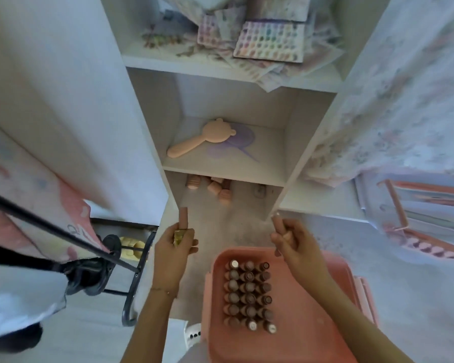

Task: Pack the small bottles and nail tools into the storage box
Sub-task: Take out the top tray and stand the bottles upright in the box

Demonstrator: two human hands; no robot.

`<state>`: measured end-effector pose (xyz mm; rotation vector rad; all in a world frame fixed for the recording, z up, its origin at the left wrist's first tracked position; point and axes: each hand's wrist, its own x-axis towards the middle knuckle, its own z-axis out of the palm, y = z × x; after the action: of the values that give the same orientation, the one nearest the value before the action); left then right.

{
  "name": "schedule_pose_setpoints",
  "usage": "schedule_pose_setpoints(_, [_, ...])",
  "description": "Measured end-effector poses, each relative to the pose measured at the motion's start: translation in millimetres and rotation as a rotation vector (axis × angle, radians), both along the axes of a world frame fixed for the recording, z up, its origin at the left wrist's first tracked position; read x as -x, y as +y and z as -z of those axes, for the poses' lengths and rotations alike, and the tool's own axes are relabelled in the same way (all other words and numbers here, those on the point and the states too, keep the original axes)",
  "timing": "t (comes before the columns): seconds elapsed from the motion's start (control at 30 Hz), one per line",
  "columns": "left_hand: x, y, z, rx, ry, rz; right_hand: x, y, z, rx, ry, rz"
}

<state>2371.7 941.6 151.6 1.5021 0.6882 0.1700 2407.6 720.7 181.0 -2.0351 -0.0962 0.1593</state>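
Left hand: the left hand was raised over the floor, just left of the storage box, with the forearm running up from the lower edge of the view; its fingers were curled round a small bottle.
Small bottle: the small bottle stood upright in that grip, its pink cap poking above the fingers and a gold part showing between them.
Storage box: the pink storage box sat on the floor in front of the white shelf unit, between the two forearms and below both hands.
Packed bottles: the packed bottles stood upright in three neat rows towards the box's left wall, caps up; the rest of the box floor was bare.
Right hand: the right hand was held above the box's far right corner, fingers curled, pinching a slim nail tool.
Nail tool: the nail tool was pale and thin, pointing up and away from the hand towards the shelf unit; blur hid what kind of tool it was.
Shelf unit: the shelf unit carried a peach bear-shaped mirror on its middle shelf.
Loose bottles: the loose bottles lay tumbled in the lowest compartment, well apart from both hands.
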Motion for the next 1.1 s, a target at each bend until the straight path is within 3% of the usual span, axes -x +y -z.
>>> schedule_pose_setpoints(0.23, [42, -70, -19, -0.31, 0.014, -0.248, 41, -62, 50, -0.056, 0.166, -0.016])
schedule_pose_setpoints(0.43, [58, -112, -13, -0.408, 0.09, -0.368, 47, -70, 81, -0.03, 0.181, 0.0])
schedule_pose_setpoints(1.1, [66, -101, 3, -0.446, 0.043, -0.23, 49, -45, 113, 0.087, 0.209, 0.125])
